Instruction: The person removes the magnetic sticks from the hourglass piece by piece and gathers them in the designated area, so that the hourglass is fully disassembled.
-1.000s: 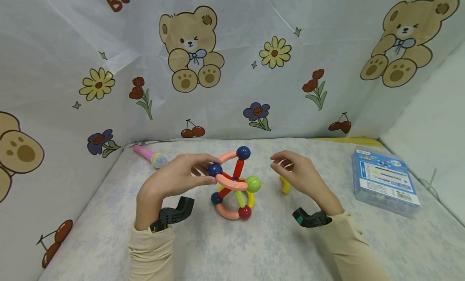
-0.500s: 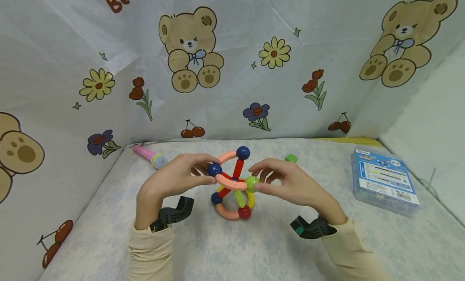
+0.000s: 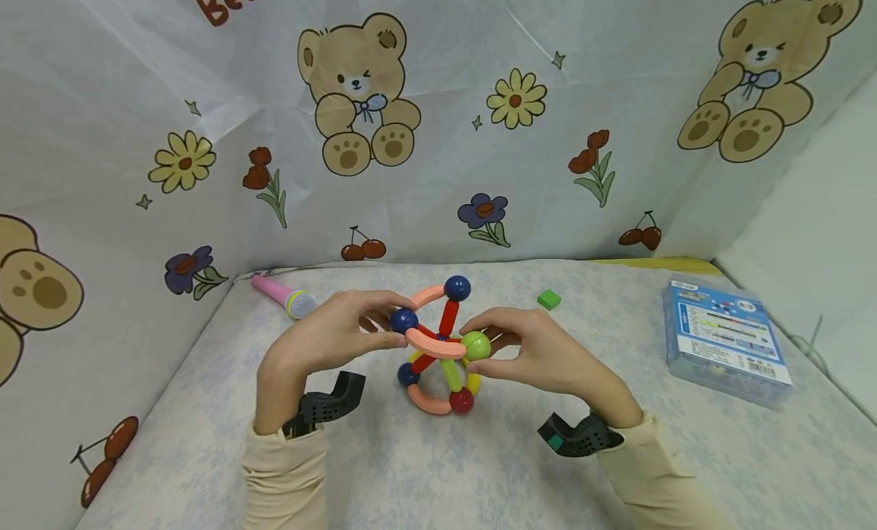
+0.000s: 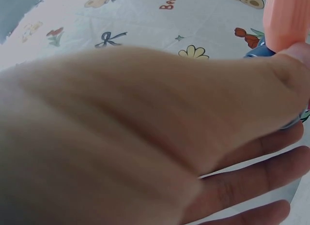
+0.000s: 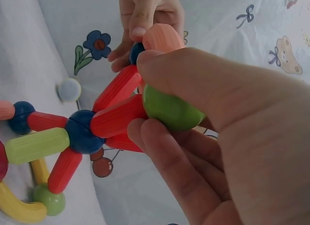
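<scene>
A toy structure of coloured rods and balls stands on the table, with red rods [image 5: 116,118] meeting at a central blue ball [image 5: 86,131]. My left hand [image 3: 346,324] pinches a dark blue ball [image 3: 404,321] on its left side between thumb and fingers. On the other side, my right hand [image 3: 530,347] grips a green ball [image 3: 476,345], thumb on one face and fingertips on the other. A curved salmon rod [image 3: 435,345] spans between these two balls. Higher up is another blue ball [image 3: 457,288]; a dark red ball [image 3: 462,400] sits low at the front.
A pink toy microphone [image 3: 281,292] lies at the back left. Behind my right hand is a small green block [image 3: 549,299]. A clear plastic box with a blue label [image 3: 726,336] lies at the right. A bear-print cloth [image 3: 425,210] hangs behind the table.
My right hand has moved left from beside the structure and taken hold of the green ball. The green block behind it has come into view. My left hand stays on its blue ball.
</scene>
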A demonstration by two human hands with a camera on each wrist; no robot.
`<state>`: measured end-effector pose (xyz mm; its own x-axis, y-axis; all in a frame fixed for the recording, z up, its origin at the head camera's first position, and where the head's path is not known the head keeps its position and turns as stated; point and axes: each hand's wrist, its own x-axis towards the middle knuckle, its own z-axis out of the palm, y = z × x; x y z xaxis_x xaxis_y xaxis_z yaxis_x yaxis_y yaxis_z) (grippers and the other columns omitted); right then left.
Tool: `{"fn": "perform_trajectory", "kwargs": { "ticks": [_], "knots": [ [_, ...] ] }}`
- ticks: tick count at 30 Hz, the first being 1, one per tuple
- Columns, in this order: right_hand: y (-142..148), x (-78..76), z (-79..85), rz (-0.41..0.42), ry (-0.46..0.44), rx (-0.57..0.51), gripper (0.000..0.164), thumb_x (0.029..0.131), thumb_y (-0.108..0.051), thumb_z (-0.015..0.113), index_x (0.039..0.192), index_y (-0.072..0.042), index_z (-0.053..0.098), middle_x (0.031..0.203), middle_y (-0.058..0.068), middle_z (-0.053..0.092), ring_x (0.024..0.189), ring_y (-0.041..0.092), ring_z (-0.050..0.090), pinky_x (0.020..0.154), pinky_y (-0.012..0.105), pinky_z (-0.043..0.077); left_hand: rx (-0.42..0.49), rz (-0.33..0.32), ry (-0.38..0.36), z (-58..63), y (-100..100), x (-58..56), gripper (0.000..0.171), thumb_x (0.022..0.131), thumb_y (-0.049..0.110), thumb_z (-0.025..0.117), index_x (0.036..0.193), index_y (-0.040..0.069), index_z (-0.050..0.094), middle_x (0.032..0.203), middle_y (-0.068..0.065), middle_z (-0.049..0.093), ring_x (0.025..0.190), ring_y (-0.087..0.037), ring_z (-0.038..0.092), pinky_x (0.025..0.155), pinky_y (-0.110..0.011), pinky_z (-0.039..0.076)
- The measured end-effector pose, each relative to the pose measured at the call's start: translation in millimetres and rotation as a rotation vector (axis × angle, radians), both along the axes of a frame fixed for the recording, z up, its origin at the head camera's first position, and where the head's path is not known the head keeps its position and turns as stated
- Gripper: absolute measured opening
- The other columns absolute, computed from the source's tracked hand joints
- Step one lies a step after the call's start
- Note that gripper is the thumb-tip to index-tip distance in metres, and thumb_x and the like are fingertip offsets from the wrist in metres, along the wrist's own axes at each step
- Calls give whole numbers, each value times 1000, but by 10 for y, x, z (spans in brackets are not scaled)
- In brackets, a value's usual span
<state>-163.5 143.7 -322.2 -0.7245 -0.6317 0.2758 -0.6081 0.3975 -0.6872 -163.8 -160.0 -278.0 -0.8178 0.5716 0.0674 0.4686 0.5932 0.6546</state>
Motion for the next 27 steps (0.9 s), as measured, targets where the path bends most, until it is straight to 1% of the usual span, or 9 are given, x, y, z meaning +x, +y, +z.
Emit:
{"fn": "perform_trajectory", "kwargs": {
  "ticks": [6, 14, 23, 27],
  "knots": [
    [-5, 5, 16, -27, 16, 23, 40, 88, -23, 85, 124, -13, 71, 116, -1, 74, 96, 8, 71, 87, 23, 59, -8, 10, 0, -1, 0, 3, 38, 95, 22, 76, 132, 15, 68, 111, 3, 74, 102, -15, 70, 96, -46, 55],
    [-16, 14, 14, -25, 44, -11, 36, 87, -18, 85, 120, -11, 71, 108, -4, 73, 92, 7, 70, 84, 24, 60, -9, 18, -5, 4, 10, 3, 37, 96, 22, 76, 131, 16, 69, 112, 3, 74, 103, -15, 70, 96, -46, 56],
    [-20, 23, 31, -38, 50, -12, 36, 87, -14, 85, 119, -11, 70, 108, -3, 73, 91, 7, 71, 83, 23, 60, -16, 21, -4, 9, 14, 2, 38, 95, 21, 77, 132, 15, 68, 112, 2, 74, 103, -15, 70, 96, -46, 56],
    [-31, 21, 20, -41, 51, -31, 35, 86, -10, 84, 118, -11, 69, 106, -3, 72, 89, 7, 70, 82, 24, 60, -18, 25, -5, 5, 14, 3, 38, 95, 22, 77, 132, 14, 68, 112, 2, 74, 103, -15, 70, 96, -45, 56]
  ]
}}
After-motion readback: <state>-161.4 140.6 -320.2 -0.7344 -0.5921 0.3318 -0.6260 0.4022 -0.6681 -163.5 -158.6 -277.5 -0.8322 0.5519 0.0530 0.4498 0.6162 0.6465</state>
